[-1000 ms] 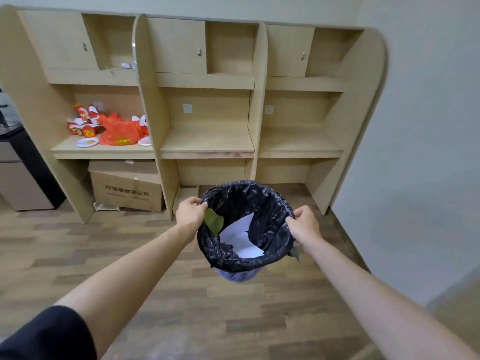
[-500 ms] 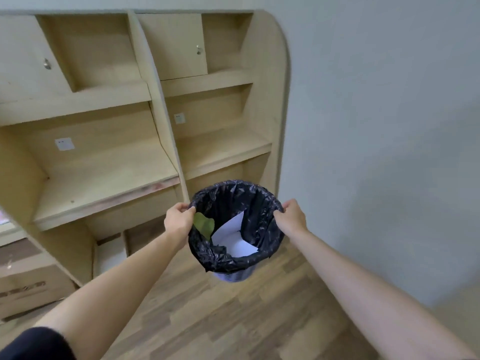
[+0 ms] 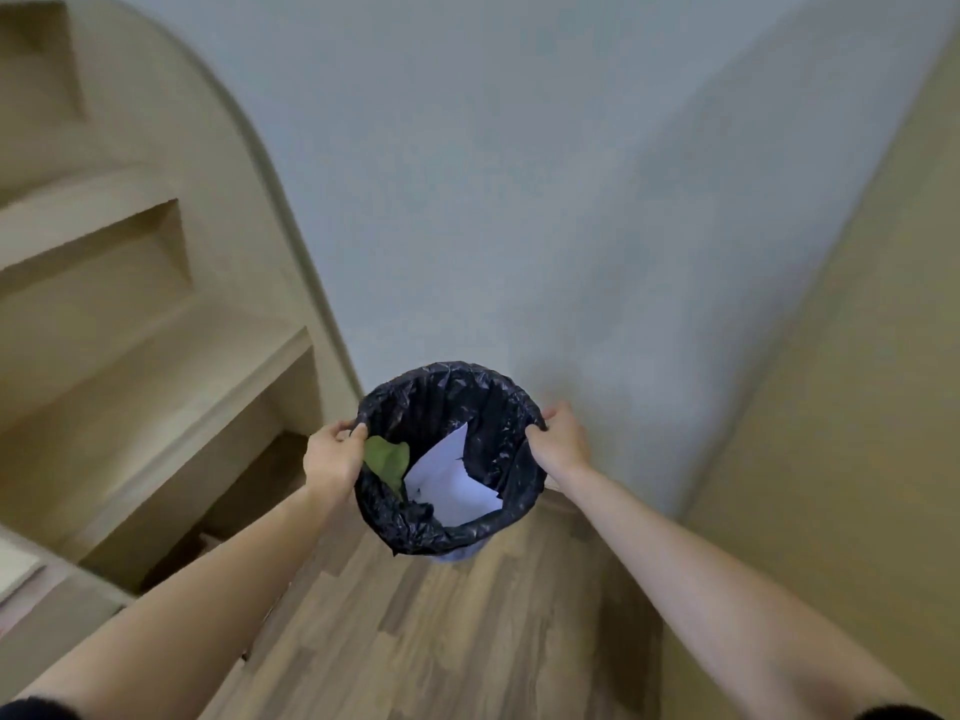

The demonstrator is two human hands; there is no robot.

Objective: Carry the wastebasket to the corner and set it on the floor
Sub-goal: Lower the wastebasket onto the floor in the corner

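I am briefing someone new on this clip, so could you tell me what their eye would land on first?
First, the wastebasket at centre, lined with a black bag, held above the wood floor by the left hand and right hand at opposite sides of its rim. Inside lie a green leaf and white paper. Behind is the grey wall, with wooden shelving to the left.

- Left hand [image 3: 332, 462]: fingers curled, pinching the near-left of the wastebasket [image 3: 498, 454] rim, thumb on top.
- Right hand [image 3: 561, 441]: closed on the right rim, knuckles facing right.
- Both forearms bare, stretched forward from the near corners, converging toward the rim.
- Dark sleeve edges show at the near-left and near-right corners.
- Hands level, on opposite sides.
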